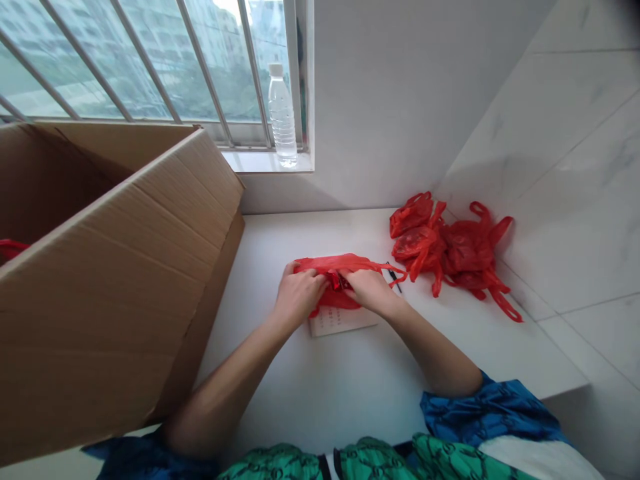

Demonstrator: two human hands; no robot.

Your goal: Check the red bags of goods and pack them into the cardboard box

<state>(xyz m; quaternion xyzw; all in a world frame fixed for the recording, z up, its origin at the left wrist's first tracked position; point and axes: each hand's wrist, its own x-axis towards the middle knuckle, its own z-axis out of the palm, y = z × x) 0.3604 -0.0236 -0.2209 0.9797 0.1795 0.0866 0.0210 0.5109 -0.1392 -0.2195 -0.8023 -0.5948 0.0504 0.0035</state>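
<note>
Our left hand point(299, 291) and right hand point(370, 288) pinch a red plastic bag point(345, 262), partly hiding printed paper point(344, 323). Cardboard box point(125, 293) at nine o'clock, more red bags point(463, 247) at two.

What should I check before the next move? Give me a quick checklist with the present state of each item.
1. Both hands at the bag: ok; left hand and right hand are on the red bag.
2. Grip secure: cannot tell; the fingertips are partly hidden.
3. Contents identifiable: cannot tell; only something shiny and red shows between the hands.
4. Booklet uncovered: not ok; the bag hides part of it.
5. Pen fully visible: not ok; part of the bag crosses it in this view.
6. Bottle upright: ok, on the window sill.
</note>
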